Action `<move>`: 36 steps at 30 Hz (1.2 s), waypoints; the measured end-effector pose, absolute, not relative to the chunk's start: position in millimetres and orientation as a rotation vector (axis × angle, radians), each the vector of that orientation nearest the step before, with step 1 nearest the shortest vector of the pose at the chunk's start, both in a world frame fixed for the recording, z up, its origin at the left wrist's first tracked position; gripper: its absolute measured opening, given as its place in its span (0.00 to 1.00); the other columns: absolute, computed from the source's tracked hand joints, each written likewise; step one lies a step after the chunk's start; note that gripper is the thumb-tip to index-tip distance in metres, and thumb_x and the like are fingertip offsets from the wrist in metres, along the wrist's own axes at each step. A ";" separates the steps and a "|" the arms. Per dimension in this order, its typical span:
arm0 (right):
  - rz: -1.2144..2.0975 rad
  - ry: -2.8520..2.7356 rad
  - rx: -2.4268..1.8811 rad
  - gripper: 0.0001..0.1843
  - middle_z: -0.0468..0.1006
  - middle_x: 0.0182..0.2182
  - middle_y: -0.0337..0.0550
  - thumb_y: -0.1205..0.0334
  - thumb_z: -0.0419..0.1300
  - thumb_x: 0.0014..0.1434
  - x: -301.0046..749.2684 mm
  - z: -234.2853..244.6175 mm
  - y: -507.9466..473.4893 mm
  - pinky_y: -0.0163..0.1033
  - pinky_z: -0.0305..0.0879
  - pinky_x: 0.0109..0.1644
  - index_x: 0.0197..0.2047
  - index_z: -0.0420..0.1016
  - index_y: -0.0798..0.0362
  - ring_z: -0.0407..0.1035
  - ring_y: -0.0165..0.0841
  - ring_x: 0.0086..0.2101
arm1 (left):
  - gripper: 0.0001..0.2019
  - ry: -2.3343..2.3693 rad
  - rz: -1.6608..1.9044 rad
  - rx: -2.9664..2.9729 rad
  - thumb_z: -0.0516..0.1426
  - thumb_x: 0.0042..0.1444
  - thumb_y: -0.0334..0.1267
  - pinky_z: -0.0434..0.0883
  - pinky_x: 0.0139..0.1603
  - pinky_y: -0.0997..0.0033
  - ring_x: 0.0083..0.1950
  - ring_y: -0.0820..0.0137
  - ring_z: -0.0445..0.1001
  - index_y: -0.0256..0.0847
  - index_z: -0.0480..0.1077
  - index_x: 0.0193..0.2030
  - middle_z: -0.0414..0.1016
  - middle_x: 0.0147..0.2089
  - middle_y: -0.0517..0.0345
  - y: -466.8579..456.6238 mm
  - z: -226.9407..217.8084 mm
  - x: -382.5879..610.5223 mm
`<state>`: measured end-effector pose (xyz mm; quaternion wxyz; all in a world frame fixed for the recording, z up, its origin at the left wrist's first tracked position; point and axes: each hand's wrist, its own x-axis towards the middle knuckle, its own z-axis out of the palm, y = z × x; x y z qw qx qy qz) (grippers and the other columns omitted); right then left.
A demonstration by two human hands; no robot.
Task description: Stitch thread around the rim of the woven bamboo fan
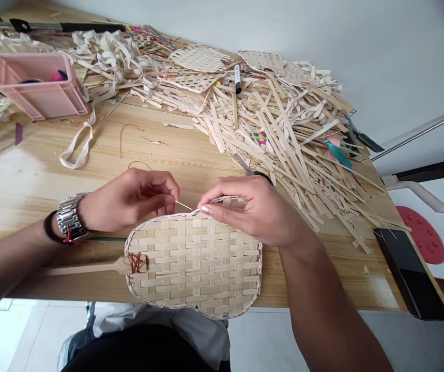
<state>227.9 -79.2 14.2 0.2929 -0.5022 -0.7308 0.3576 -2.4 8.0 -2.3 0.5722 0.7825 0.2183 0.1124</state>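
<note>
A woven bamboo fan (198, 263) lies at the table's front edge, its flat wooden handle (86, 268) pointing left. Brown thread (138, 262) is wound in crosses where the handle meets the weave. My right hand (245, 206) pinches the fan's bound top rim between thumb and fingers. Left of it, my left hand (148, 199) is closed on a thin pale thread or needle (184, 205), which runs to the rim beside my right thumb. Which of the two it is, I cannot tell.
Loose bamboo strips (284, 134) heap at the back right, with scissors (250, 168) and a marker (238, 79) among them. A pink bin (43, 88) stands at back left near white cloth tape (80, 144). A phone (411, 274) lies at the right edge.
</note>
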 end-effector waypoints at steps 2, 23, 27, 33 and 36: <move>0.952 -1.944 -1.336 0.04 0.81 0.34 0.37 0.64 0.63 0.61 227.9 14.2 -78.9 0.30 0.67 0.36 0.37 0.80 0.54 0.74 0.25 0.33 | 0.05 0.517 0.254 1.850 0.54 0.64 0.32 0.66 0.28 0.79 0.29 0.77 0.70 0.36 0.71 0.38 0.76 0.30 0.58 6.8 -2.1 -2.3; 0.939 -1.955 -1.337 0.05 0.81 0.34 0.38 0.64 0.63 0.60 228.5 12.4 -79.0 0.32 0.66 0.36 0.38 0.80 0.54 0.73 0.27 0.33 | 0.06 0.502 0.213 1.746 0.53 0.66 0.34 0.63 0.28 0.79 0.29 0.77 0.65 0.37 0.70 0.39 0.70 0.30 0.60 4.1 -6.4 -1.6; 0.937 -1.948 -1.335 0.05 0.81 0.34 0.39 0.63 0.63 0.61 228.6 11.1 -78.5 0.32 0.66 0.36 0.38 0.80 0.54 0.74 0.27 0.33 | 0.06 0.487 0.204 1.736 0.53 0.65 0.34 0.63 0.28 0.79 0.28 0.77 0.65 0.37 0.70 0.38 0.70 0.29 0.60 3.0 -6.4 -1.5; 0.949 -1.949 -1.333 0.05 0.81 0.35 0.39 0.63 0.63 0.61 228.6 11.5 -78.0 0.32 0.67 0.38 0.38 0.80 0.54 0.74 0.27 0.34 | 0.05 0.489 0.197 1.742 0.52 0.66 0.34 0.65 0.32 0.77 0.32 0.76 0.67 0.36 0.68 0.41 0.72 0.33 0.59 7.7 -3.7 -3.2; 0.948 -1.955 -1.324 0.05 0.81 0.35 0.39 0.64 0.62 0.61 228.7 11.8 -78.1 0.32 0.67 0.39 0.38 0.80 0.54 0.74 0.27 0.35 | 0.05 0.492 0.184 1.746 0.51 0.66 0.32 0.65 0.33 0.77 0.33 0.76 0.68 0.35 0.67 0.41 0.72 0.33 0.59 9.1 -2.4 -3.7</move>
